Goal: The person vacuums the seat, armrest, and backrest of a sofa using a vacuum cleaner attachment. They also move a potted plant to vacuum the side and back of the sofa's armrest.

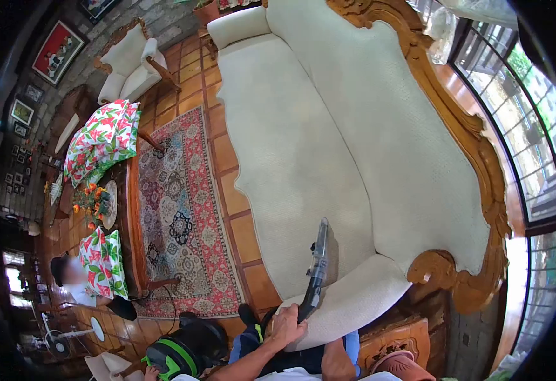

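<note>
My left hand [288, 327] is closed around the dark handle of an upholstery cleaner nozzle [318, 267] with a clear head. The head rests on the seat of a cream sofa [284, 140], near the padded arm closest to me. Below that arm my right forearm [338, 363] shows, but its fingers are hidden. A black and green cleaning machine [179, 352] stands on the floor to my left. Fingers of a hand [151, 373], apparently another person's, touch its edge.
A patterned rug [179, 222] lies left of the sofa. Beyond it, a wooden table [136, 216] bears floral cushions [103, 136] and orange flowers [94, 202]. A person [78, 282] is at the far left, near a fan [59, 344]. A terracotta pot [402, 367] stands close on my right.
</note>
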